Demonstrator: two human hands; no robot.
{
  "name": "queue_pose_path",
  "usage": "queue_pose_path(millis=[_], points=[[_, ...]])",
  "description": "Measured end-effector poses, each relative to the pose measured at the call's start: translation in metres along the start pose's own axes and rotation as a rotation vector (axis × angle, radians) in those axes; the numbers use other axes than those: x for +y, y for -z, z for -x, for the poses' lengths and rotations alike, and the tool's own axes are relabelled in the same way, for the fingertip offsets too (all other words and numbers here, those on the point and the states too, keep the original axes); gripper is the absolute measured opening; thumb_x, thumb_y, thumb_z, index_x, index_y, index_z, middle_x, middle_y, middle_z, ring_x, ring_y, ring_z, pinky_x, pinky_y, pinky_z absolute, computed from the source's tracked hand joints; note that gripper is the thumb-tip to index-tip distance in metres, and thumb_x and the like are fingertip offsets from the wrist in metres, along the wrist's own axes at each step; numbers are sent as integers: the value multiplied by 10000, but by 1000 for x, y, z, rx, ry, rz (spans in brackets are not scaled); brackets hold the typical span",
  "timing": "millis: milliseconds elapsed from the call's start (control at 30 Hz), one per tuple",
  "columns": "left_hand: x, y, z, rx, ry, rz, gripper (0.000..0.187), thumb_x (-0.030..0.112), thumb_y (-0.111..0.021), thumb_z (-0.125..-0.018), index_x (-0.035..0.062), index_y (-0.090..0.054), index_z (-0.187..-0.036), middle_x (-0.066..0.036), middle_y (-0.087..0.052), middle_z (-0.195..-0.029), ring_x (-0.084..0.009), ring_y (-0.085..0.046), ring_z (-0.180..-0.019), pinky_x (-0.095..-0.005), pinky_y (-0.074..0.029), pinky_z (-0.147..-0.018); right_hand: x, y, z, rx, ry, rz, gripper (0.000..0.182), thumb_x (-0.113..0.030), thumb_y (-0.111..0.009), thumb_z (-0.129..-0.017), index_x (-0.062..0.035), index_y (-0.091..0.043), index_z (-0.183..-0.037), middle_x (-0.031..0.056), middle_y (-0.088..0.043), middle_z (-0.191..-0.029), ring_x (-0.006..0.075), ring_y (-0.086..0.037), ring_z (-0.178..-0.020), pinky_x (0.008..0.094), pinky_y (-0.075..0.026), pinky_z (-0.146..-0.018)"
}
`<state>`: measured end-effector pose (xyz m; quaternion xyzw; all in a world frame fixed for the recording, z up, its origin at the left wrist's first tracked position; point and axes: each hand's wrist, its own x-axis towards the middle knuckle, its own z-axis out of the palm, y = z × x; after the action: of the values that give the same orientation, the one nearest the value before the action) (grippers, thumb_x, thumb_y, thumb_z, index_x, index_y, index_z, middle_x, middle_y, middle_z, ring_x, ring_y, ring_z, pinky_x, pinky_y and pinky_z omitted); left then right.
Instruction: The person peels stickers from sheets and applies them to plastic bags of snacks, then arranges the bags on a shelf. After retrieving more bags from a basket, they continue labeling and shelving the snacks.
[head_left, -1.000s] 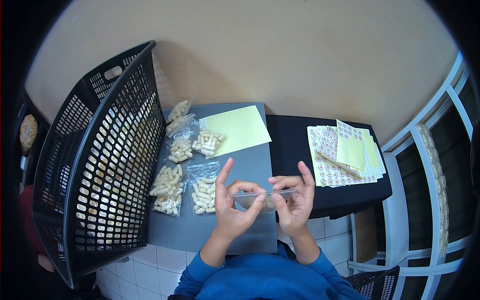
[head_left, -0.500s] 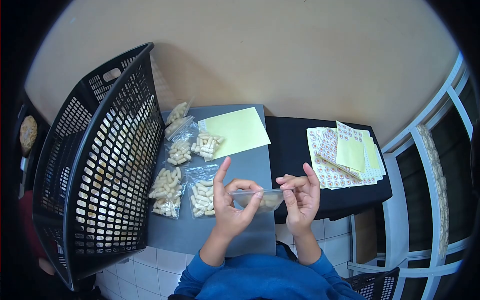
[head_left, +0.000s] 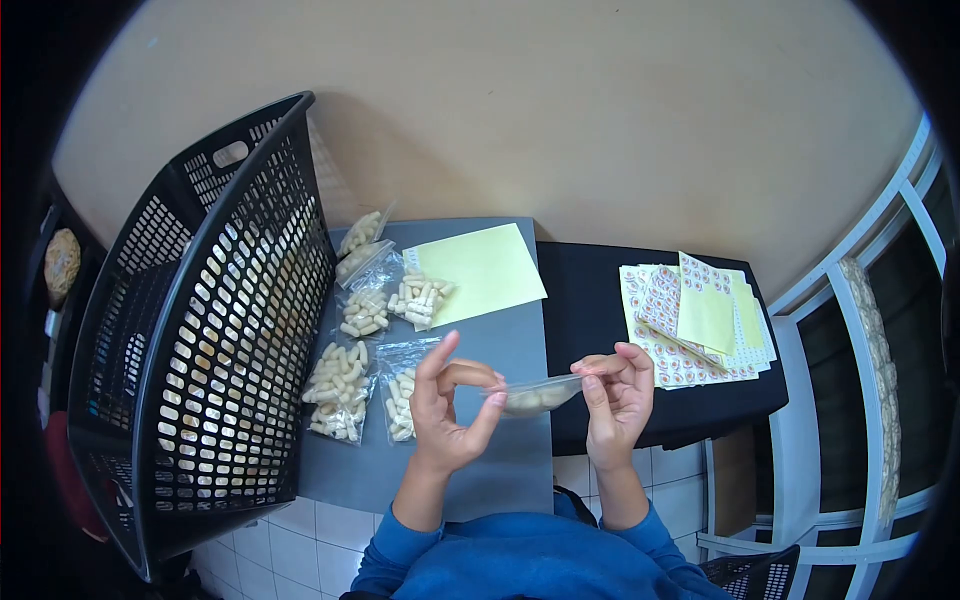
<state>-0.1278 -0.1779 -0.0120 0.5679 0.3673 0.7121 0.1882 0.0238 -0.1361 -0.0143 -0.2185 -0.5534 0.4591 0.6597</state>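
A small clear zip bag [head_left: 540, 398] with pale, finger-shaped pieces inside is stretched between my two hands, above the front right part of the grey table. My left hand [head_left: 445, 415] pinches the left end of its top edge between thumb and index finger. At the opposite corner, my right hand [head_left: 617, 400] grips the bag with thumb and fingertips, that end a little higher. Just left of my left hand lies a filled bag [head_left: 400, 405], partly covered by it. Another filled bag [head_left: 338, 390] rests farther left.
A tall black perforated basket [head_left: 225, 340] stands at the left, pale contents showing through its holes. More filled bags [head_left: 365, 312] lie beside it. A yellow sheet [head_left: 480, 270] is at the back of the grey table [head_left: 500, 470]. Sticker sheets [head_left: 690, 320] are piled on the black-covered table [head_left: 580, 300].
My hands have drawn slightly apart with the bag between them. The bag's right end has risen, so its top edge now slopes.
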Motion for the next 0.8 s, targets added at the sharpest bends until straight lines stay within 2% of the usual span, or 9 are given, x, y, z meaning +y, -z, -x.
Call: queue_pose_path(millis=[100, 133, 200, 233, 267, 333, 367, 567, 800], points=[[0, 3, 0, -58, -13, -116, 629, -84, -576, -703, -17, -270, -1249, -59, -553, -715, -164, -563, -750, -275, -449, -719, 0, 3, -1, -2, -21, -56, 404, 23, -542, -758, -4, -367, -1120, 100, -546, -864, 205, -539, -889, 342, -398, -847], [0, 3, 1, -81, 17, -110, 638, -88, -584, -698, -15, -271, -1249, -60, -559, -714, -165, -567, -746, -276, -451, -711, -5, 4, -5, -3, -22, -57, 404, 23, -542, -758, -4, -367, -1120, 100, -546, -864, 205, -539, -889, 342, -398, -847], [0, 1, 3, -102, 48, -104, 646, -91, -593, -693, -13, -272, -1249, -60, -565, -714, -166, -571, -742, -278, -453, -703, -25, 2, -17, -139, 387, 814, 389, -40, -587, -701, -41, -452, -1065, 92, -536, -903, 268, -484, -1017, 427, -273, -962], [-1, 0, 4, -112, 47, -102, 642, -90, -597, -694, -12, -273, -1244, -61, -568, -712, -167, -573, -741, -279, -452, -704, -32, -3, -17, -193, 353, 906, 263, -129, -624, -667, -112, -562, -922, 49, -531, -935, 286, -405, -1121, 484, -85, -1027], [-1, -1, 5, -123, 46, -99, 639, -88, -601, -696, -12, -274, -1240, -62, -570, -710, -168, -576, -740, -280, -452, -706, -32, -4, -16, -194, 352, 906, 263, -129, -624, -667, -112, -562, -922, 49, -531, -935, 286, -405, -1121, 484, -85, -1027], [-2, -2, 7, -125, 34, -108, 634, -85, -602, -698, -12, -273, -1235, -63, -570, -707, -169, -576, -738, -280, -451, -709, -31, -7, -15, -373, 369, 1033, 109, -153, -634, -682, -160, -599, -786, -2, -540, -916, 248, -401, -1133, 516, -9, -1028], [-3, -2, 7, -124, 20, -117, 629, -82, -604, -701, -12, -271, -1230, -64, -569, -705, -170, -576, -736, -281, -450, -713, -28, -8, -14, -361, 368, 1018, 55, -165, -648, -678, -168, -600, -705, -39, -548, -887, 225, -404, -1135, 537, 18, -1022], [-2, 4, 9, -197, 10, -116, 649, -83, -601, -695, -13, -254, -1239, -82, -578, -755, -170, -572, -749, -279, -442, -730, -26, -9, -9, -382, 328, 955, 54, -126, -633, -691, -156, -592, -708, -43, -559, -813, 203, -438, -1096, 528, 12, -1023], [-2, -2, 11, -136, 14, -132, 696, -85, -588, -684, -16, -218, -1269, -85, -576, -740, -164, -570, -724, -287, -442, -723, -22, -14, -7, -375, 348, 963, 50, -129, -624, -693, -146, -578, -704, -38, -549, -797, 197, -453, -1076, 534, -5, -1018]])
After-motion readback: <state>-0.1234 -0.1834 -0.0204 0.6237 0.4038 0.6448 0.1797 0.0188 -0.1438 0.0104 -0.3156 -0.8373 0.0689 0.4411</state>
